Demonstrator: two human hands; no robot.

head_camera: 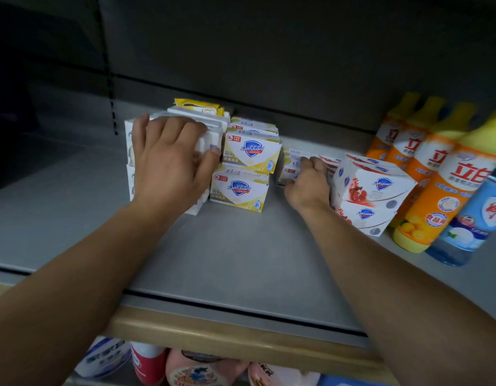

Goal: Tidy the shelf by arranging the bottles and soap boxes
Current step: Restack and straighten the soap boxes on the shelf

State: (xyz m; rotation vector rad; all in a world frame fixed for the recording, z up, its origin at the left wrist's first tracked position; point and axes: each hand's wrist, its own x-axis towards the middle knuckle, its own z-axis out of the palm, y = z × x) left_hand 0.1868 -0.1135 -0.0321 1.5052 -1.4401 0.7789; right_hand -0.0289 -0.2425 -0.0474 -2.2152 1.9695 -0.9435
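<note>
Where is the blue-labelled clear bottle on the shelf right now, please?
In the head view, the blue-labelled clear bottle stands at the far right of the grey shelf, nearest the front edge, beside the row of orange bottles with yellow caps.

Shop, price-tagged soap boxes [251, 151], detergent bottles [433, 196], shelving [227, 252]
</note>
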